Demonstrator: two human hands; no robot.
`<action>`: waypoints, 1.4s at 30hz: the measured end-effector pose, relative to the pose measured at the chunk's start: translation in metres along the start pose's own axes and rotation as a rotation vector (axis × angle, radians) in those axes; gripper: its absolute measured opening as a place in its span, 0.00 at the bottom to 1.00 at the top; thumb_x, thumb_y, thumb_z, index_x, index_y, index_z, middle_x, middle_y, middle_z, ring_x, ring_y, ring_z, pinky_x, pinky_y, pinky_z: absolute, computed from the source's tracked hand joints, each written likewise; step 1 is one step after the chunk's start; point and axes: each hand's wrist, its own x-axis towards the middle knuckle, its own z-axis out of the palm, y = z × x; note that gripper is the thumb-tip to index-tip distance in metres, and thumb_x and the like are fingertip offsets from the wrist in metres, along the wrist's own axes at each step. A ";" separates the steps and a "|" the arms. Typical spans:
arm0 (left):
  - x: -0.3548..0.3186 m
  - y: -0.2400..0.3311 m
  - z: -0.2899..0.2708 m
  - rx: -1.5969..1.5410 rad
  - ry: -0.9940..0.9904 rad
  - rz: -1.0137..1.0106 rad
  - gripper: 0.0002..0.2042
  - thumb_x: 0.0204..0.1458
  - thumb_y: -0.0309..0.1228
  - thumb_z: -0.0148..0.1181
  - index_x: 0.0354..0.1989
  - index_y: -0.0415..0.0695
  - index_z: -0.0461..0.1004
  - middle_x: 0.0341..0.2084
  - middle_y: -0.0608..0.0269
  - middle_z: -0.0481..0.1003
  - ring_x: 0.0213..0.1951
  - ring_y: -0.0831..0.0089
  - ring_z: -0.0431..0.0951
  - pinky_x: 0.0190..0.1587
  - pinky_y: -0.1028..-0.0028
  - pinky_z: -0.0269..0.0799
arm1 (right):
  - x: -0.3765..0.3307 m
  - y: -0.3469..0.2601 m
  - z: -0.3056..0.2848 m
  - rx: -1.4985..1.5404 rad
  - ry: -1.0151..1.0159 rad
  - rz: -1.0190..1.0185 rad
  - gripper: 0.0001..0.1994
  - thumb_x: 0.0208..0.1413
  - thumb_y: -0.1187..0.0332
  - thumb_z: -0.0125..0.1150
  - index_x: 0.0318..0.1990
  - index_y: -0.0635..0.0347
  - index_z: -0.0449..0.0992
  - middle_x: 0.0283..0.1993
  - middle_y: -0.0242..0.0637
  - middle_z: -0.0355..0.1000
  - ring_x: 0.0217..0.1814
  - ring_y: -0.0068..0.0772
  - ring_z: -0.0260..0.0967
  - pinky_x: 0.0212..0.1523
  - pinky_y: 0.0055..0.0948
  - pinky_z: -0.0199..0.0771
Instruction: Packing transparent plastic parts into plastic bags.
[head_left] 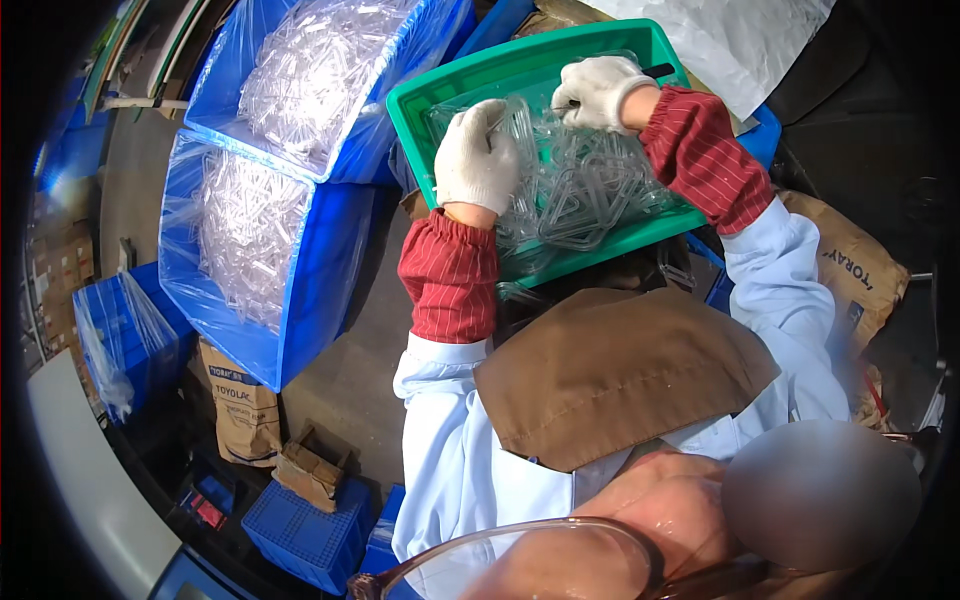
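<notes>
The left hand (pixel 476 158), in a white glove, rests on the clear plastic parts (pixel 590 190) heaped in the green tray (pixel 420 100), its fingers curled down onto the near-left side of the heap and closed around a part there, though which piece it grips is hard to tell through the tangle. The right hand (pixel 598 92), also in a white glove, sits at the far side of the tray, fingers bent and pinching a thin dark tool (pixel 660 70) whose tip sticks out to the right over the tray's rim. The parts are transparent, looped and roughly triangular frames, piled in the middle and right of the tray, between and under both hands. Each wrist wears a red striped cuff (pixel 450 275) over a pale blue sleeve (pixel 785 300), and a brown apron (pixel 610 370) covers the lap just below the tray, which tilts toward the person. To the left stand 2 large blue bins (pixel 320 290), lined with clear bags and filled with small clear plastic tubes (pixel 250 225); the upper bin leans on the lower. A smaller blue crate (pixel 120 330) with a bag liner stands further left, and another blue crate (pixel 305 535) lies on the floor below. Brown paper sacks (pixel 240 410) stand by the bins, and 1 more sack (pixel 855 270) lies to the right of the tray, near the right arm. A white plastic sheet (pixel 740 40) lies beyond the tray's far right corner.
</notes>
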 end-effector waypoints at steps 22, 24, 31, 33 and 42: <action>-0.036 0.043 -0.027 0.017 -0.210 0.170 0.19 0.41 0.24 0.61 0.45 0.38 0.68 0.44 0.45 0.69 0.48 0.51 0.68 0.51 0.64 0.63 | -0.084 0.019 -0.037 1.783 0.538 -0.054 0.06 0.50 0.74 0.59 0.36 0.63 0.75 0.33 0.31 0.74 0.31 0.20 0.70 0.33 0.19 0.71; -0.023 0.048 -0.018 0.046 0.027 0.247 0.26 0.39 0.24 0.63 0.49 0.35 0.64 0.45 0.44 0.68 0.49 0.53 0.68 0.52 0.65 0.62 | -0.085 0.019 -0.036 1.822 0.530 -0.082 0.06 0.51 0.74 0.59 0.36 0.64 0.75 0.33 0.31 0.74 0.31 0.19 0.69 0.33 0.18 0.70; 0.009 0.058 0.010 -0.267 -0.392 0.009 0.05 0.48 0.26 0.57 0.31 0.38 0.71 0.17 0.64 0.73 0.21 0.75 0.71 0.27 0.76 0.66 | -0.104 0.014 -0.047 1.271 0.908 -0.158 0.09 0.44 0.82 0.54 0.33 0.63 0.76 0.29 0.27 0.71 0.29 0.15 0.64 0.29 0.15 0.65; 0.006 0.055 0.009 -0.258 -0.450 -0.020 0.05 0.49 0.26 0.56 0.30 0.37 0.70 0.17 0.65 0.72 0.21 0.77 0.69 0.26 0.77 0.65 | -0.135 0.070 -0.039 2.041 0.944 -0.299 0.07 0.46 0.78 0.51 0.34 0.62 0.73 0.24 0.28 0.69 0.17 0.14 0.58 0.14 0.17 0.57; -0.029 0.060 -0.039 -0.649 -0.018 -0.429 0.08 0.55 0.29 0.47 0.35 0.37 0.70 0.26 0.63 0.71 0.30 0.77 0.70 0.38 0.75 0.69 | -0.485 0.163 0.131 0.299 0.339 1.346 0.19 0.54 0.58 0.49 0.44 0.65 0.71 0.45 0.53 0.69 0.49 0.49 0.66 0.49 0.32 0.63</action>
